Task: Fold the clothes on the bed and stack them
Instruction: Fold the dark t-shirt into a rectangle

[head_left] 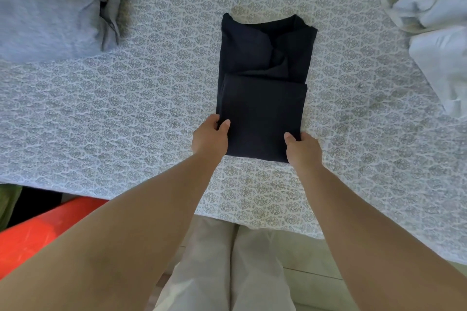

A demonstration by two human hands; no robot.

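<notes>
A person standing at the edge of a bed (106,118) grips the near end of a dark navy garment (265,78) that lies flat in the middle of the patterned quilt, its near section already doubled over the rest. The left hand (209,135) pinches the near-left corner, thumb on top and fingers tucked under the cloth; the right hand (302,146) holds the near-right corner the same way. Both arms reach forward, almost straight and nearly parallel, a pose that seems set to carry the fold onward evenly. A folded grey garment (48,5) rests at the far left, likely the start of the stack. Rumpled white clothes (434,23) wait unfolded at the far right, well apart from the work.
</notes>
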